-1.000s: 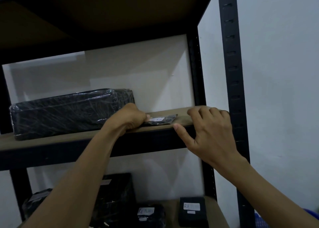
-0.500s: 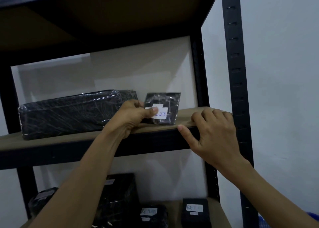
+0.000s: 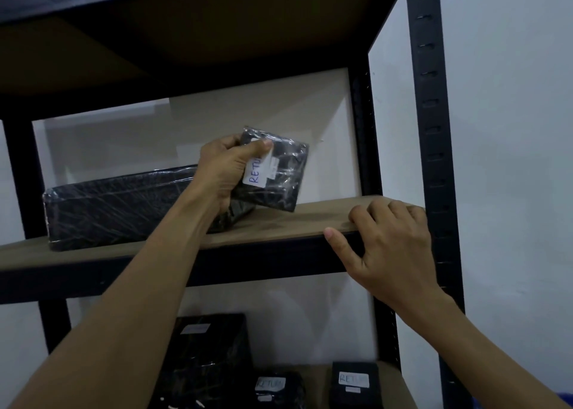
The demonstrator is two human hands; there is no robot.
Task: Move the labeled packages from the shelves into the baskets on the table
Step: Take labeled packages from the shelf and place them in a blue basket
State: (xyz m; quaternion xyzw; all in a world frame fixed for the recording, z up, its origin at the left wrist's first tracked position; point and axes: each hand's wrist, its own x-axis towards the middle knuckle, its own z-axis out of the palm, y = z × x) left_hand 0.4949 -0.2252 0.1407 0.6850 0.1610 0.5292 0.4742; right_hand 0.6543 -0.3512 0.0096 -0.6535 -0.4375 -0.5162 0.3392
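Left hand [image 3: 228, 167] raised, thumb and fingers clamped; right hand [image 3: 393, 247] lower, fingers curled.

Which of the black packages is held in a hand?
The small flat package with the RETURN label, gripped by the left hand; the others lie on the shelves.

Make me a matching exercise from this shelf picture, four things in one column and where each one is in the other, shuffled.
1 small package
2 long package
3 right hand
4 labelled box

a on the lower shelf, far right
b gripped by the left hand
c lying on the middle shelf
d holding that shelf's front edge

Pairs: 1b, 2c, 3d, 4a
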